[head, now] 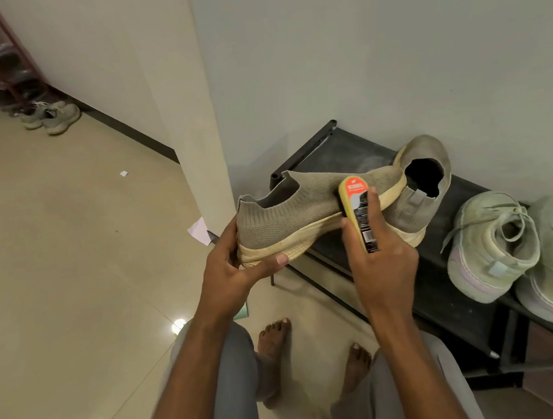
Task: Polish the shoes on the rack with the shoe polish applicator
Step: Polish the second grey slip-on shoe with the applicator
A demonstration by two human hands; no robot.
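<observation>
While the left hand [232, 269] grips the heel of a grey knit shoe [303, 213] held above the black rack [439, 290], the right hand [380, 256] has its fingers curled round the shoe polish applicator [358, 210], pressed to the shoe's side. Its mate [427, 185] and pale green sneakers [493, 246] rest on the rack against a white wall [387, 41]; beige floor tiles [49, 252] stretch left.

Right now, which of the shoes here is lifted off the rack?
The tan knit slip-on, gripped at its heel by the left hand. Its mate and the two pale green sneakers sit on the black rack.
</observation>
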